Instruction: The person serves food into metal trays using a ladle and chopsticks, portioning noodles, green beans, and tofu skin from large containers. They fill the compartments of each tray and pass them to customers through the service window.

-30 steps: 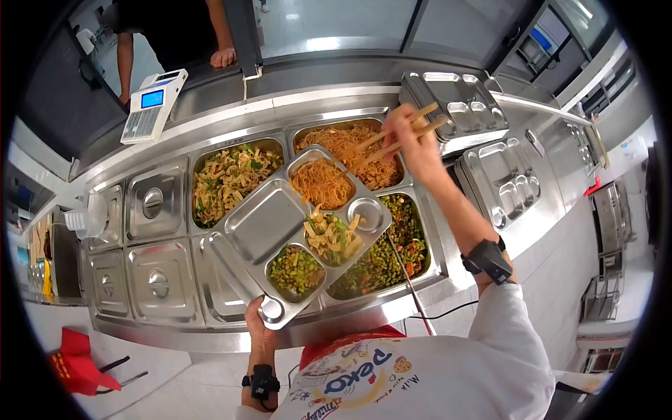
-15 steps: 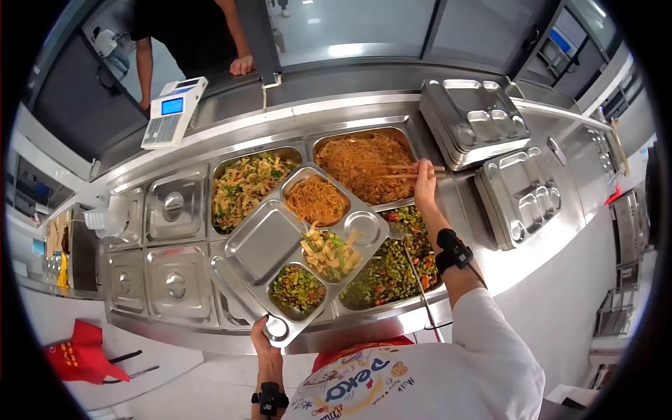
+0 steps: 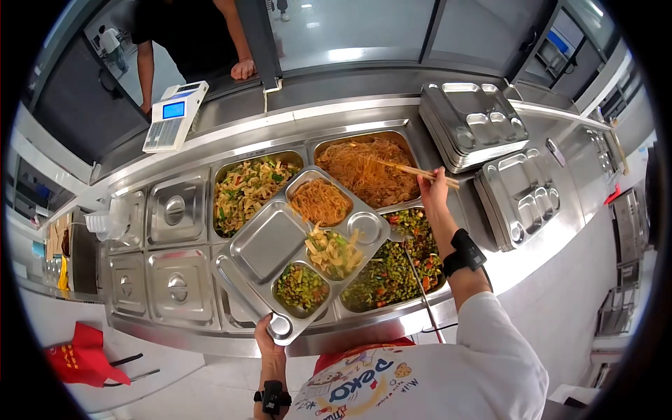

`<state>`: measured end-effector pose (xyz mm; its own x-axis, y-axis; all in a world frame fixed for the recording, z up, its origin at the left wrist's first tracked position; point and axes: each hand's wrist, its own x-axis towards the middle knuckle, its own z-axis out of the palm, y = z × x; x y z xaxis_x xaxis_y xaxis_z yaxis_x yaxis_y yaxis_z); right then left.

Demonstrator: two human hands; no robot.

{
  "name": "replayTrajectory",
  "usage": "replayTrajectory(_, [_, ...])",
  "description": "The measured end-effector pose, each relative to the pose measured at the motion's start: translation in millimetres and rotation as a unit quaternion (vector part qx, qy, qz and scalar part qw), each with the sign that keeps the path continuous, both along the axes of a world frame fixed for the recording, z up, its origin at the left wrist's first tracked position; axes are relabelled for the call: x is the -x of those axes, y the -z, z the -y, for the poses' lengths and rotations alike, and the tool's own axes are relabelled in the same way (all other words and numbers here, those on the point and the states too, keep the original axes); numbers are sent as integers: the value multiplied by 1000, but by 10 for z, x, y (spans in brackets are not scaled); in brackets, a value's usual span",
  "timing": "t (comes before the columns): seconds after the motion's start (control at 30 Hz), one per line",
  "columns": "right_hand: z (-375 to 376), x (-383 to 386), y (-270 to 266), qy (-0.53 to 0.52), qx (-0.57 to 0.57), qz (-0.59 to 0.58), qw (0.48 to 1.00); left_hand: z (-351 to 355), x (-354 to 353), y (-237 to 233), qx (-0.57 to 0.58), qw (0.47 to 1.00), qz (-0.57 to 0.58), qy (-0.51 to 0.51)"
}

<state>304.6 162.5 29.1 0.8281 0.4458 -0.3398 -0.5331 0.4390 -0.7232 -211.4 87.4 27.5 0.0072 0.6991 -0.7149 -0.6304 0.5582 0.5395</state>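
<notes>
My left hand [image 3: 266, 338] grips the near corner of a steel compartment tray [image 3: 264, 241], which is held over the food pans. Its compartments hold noodles [image 3: 320, 201], pale sliced food with greens [image 3: 332, 253] and chopped green vegetables [image 3: 301, 287]; the large compartment is bare. In my right hand [image 3: 435, 192] is a pair of chopsticks [image 3: 409, 170]. Their tips point left over the pan of brown noodles [image 3: 364, 171], with no clump lifted between them. A ladle [image 3: 421, 283] rests in the pan of chopped green vegetables [image 3: 392, 273], its handle towards me.
Stacked steel trays [image 3: 476, 119] stand at the right, with a second stack [image 3: 521, 196] nearer me. A pan of sliced food [image 3: 252, 185] and lidded pans [image 3: 175, 280] lie left. Beyond the counter are a card terminal [image 3: 171, 119] and a person in black [image 3: 185, 35].
My right hand has shifted slightly right and towards me, and the chopsticks now slant more, their tips further up and left. The tray has moved slightly right.
</notes>
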Motion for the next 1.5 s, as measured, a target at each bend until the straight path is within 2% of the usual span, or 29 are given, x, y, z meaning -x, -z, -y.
replayTrajectory(0.33, [-242,15,-1139,-53,-83,69,993,-101,-58,11,19,999,41,23])
replayTrajectory(0.43, [-291,230,-1638,-90,-133,91,983,-147,-100,2,15,999,43,25])
replayTrajectory(0.57, [-284,570,-2096,-132,-140,130,973,-158,-37,153,12,998,45,37])
replayTrajectory(0.7, [-277,972,-1986,-206,-41,255,944,-151,-24,32,3,997,71,31])
replayTrajectory(0.77, [-331,1100,-1771,-294,24,359,885,-136,4,66,12,997,76,19])
replayTrajectory(0.8, [-343,1180,-1714,-358,50,426,829,-116,24,25,6,998,61,19])
replayTrajectory(0.83, [-351,1261,-1701,-374,57,456,806,-113,50,36,-2,998,58,22])
replayTrajectory(0.9, [-334,1375,-1979,-364,88,484,791,-81,138,78,-16,998,53,27])
replayTrajectory(0.97, [-295,1333,-2274,-335,15,490,805,-61,174,45,-16,998,48,21])
replayTrajectory(1.03, [-252,1375,-2515,-291,29,515,806,-71,170,-94,-15,998,58,20])
replayTrajectory(1.1, [-297,1388,-2383,-252,22,536,806,-79,174,-148,-11,998,63,20])
replayTrajectory(1.17, [-354,1296,-2029,-274,3,542,795,-76,192,-173,-5,999,51,7])
replayTrajectory(1.2, [-319,1311,-1929,-271,15,501,821,-62,198,-188,-11,999,53,4])
replayTrajectory(1.23, [-265,1322,-1895,-279,18,492,824,-62,243,-149,-21,998,64,13])
replayTrajectory(1.3, [-123,1288,-1842,-292,24,474,831,-69,245,-171,-15,999,45,-8])
replayTrajectory(1.33, [-62,1320,-1867,-299,11,501,812,-54,267,-209,-37,999,-30,-17])
replayTrajectory(1.43, [3,1465,-2062,-260,-40,560,786,-122,386,-136,-47,998,4,-33])
replayTrajectory(1.5, [-107,1537,-2118,-238,-54,532,811,-167,468,-121,-49,998,21,-33])
